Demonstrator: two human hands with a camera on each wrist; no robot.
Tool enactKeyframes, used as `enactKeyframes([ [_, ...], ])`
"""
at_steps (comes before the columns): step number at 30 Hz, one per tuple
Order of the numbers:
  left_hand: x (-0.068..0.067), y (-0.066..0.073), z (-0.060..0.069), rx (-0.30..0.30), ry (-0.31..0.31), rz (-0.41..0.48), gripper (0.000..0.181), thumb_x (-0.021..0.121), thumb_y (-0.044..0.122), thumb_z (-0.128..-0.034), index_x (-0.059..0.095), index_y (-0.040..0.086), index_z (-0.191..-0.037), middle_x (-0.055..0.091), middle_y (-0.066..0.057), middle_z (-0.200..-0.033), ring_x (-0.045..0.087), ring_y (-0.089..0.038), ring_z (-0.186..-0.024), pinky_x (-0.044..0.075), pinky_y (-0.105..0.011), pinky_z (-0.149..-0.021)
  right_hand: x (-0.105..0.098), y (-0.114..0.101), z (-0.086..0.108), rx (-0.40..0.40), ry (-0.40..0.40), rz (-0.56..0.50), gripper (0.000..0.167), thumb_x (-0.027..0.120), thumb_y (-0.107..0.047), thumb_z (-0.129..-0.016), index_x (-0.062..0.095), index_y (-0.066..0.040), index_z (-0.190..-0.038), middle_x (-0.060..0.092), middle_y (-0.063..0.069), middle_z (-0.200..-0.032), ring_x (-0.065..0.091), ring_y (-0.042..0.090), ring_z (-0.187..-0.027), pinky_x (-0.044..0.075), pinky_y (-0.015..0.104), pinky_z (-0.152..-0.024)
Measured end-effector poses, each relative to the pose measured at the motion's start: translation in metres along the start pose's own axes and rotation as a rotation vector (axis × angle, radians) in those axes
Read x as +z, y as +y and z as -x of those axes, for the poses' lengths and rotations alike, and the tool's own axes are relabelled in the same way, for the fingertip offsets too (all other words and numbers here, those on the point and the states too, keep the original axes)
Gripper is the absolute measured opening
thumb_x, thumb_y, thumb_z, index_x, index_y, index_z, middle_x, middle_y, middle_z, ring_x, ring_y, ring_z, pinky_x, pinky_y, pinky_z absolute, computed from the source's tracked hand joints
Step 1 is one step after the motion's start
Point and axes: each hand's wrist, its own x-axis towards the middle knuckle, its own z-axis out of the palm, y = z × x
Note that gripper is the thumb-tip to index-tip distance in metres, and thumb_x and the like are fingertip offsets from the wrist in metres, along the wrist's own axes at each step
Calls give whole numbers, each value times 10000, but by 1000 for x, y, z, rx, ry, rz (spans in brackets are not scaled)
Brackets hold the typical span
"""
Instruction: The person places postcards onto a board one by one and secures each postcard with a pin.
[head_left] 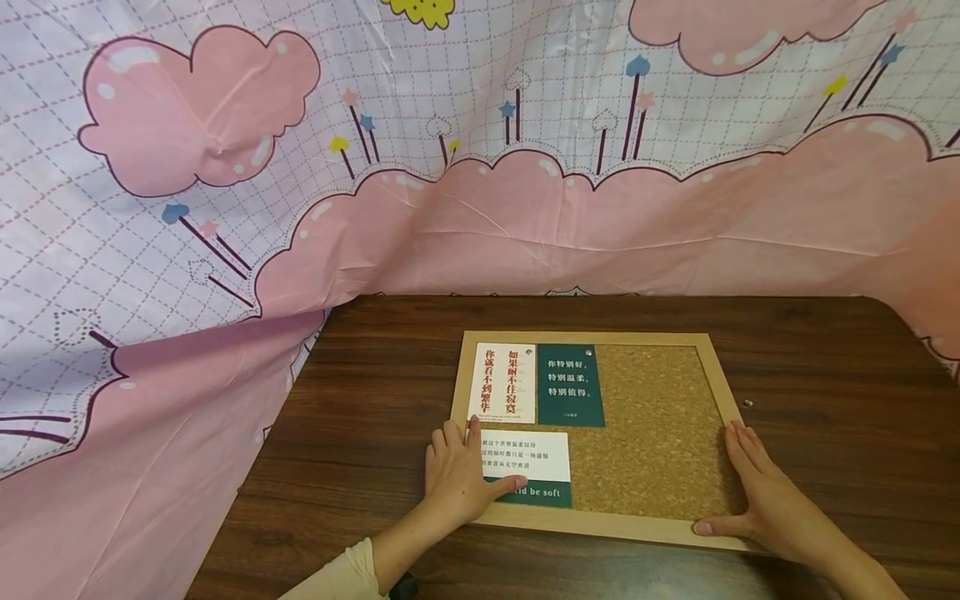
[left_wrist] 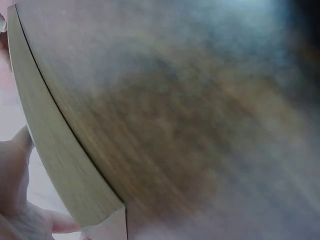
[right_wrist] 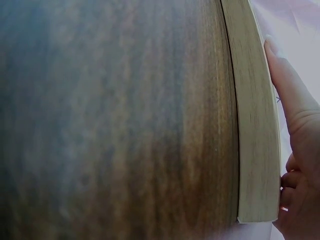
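A wood-framed corkboard point(head_left: 652, 433) lies flat on the table. My left hand point(head_left: 456, 479) rests at its lower left corner, thumb stretched over the lower card. My right hand point(head_left: 776, 500) touches the lower right corner, fingers along the right side and thumb on the bottom frame strip. On the cork are a white card with red characters point(head_left: 502, 383), a dark green card point(head_left: 570, 387) and a white-and-green card point(head_left: 536, 454) partly covered by my left hand. In the wrist views, the board's frame edge point(left_wrist: 60, 135) stands beside each hand.
A small shiny pin point(head_left: 747, 404) lies on the brown wooden table point(head_left: 360, 400), right of the board. Pins hold the top right corners of the two upper cards. A pink-and-white patterned cloth point(head_left: 480, 208) hangs behind and to the left.
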Motion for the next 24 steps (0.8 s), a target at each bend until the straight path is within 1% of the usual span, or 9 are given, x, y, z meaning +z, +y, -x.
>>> enactKeyframes([
  [4,1,-1,0,4,10,-12,1176,715,749,-629,382,-7,-1465,330,-86,-930,267,-218,-813,243,-299,-694,1,1,0,1,-2,-6,1349,821,-507,-660,-45,76,-1514,-71,354,-1556,-122,472,-1456,-13,610,-1124],
  [5,1,-1,0,7,13,-12,1175,716,748,-627,385,-9,-1463,331,-86,-929,267,-218,-813,243,-299,-694,2,1,0,1,-1,-4,1349,821,-507,-661,-47,70,-1517,-71,350,-1559,-125,465,-1458,-21,598,-1130],
  [6,1,-1,0,9,14,-14,1175,715,749,-627,386,-9,-1462,333,-86,-929,267,-217,-813,243,-299,-694,2,1,0,1,1,1,1347,820,-508,-662,-47,67,-1518,-68,349,-1560,-126,459,-1461,-44,562,-1145],
  [8,1,-1,0,12,15,-17,1172,712,751,-628,389,-7,-1461,332,-84,-926,267,-217,-812,244,-299,-693,3,2,1,-5,11,14,1343,820,-508,-662,-39,68,-1519,-53,354,-1559,-117,455,-1464,-109,442,-1167],
  [9,1,-1,0,13,15,-17,1170,709,752,-628,391,-5,-1461,330,-82,-923,266,-217,-811,243,-301,-692,3,2,1,-8,14,21,1342,819,-509,-663,-38,69,-1519,-50,355,-1559,-116,451,-1466,-144,364,-1162],
  [12,1,-1,-1,15,15,-21,1163,699,757,-633,392,3,-1463,321,-71,-915,264,-217,-810,242,-304,-693,3,2,1,-16,21,29,1339,821,-503,-665,-39,72,-1517,-53,357,-1558,-118,448,-1467,-193,230,-1116],
  [16,1,-1,-1,14,15,-19,1155,693,757,-639,393,6,-1463,312,-61,-911,262,-216,-812,242,-307,-699,2,1,0,-16,24,24,1341,826,-493,-665,-42,71,-1517,-58,359,-1556,-118,450,-1466,-177,288,-1144],
  [21,-1,-2,-1,15,11,-11,1153,694,754,-642,392,4,-1464,297,-53,-901,255,-216,-808,233,-306,-698,2,1,1,-16,26,30,1344,833,-484,-660,-38,78,-1515,-44,376,-1548,-114,451,-1466,-177,274,-1141],
  [24,-2,-2,-1,17,7,-5,1146,690,753,-649,393,3,-1463,290,-46,-897,249,-213,-808,225,-303,-701,2,0,1,-19,25,25,1345,842,-463,-656,-39,81,-1513,-47,377,-1547,-124,444,-1467,-160,336,-1162],
])
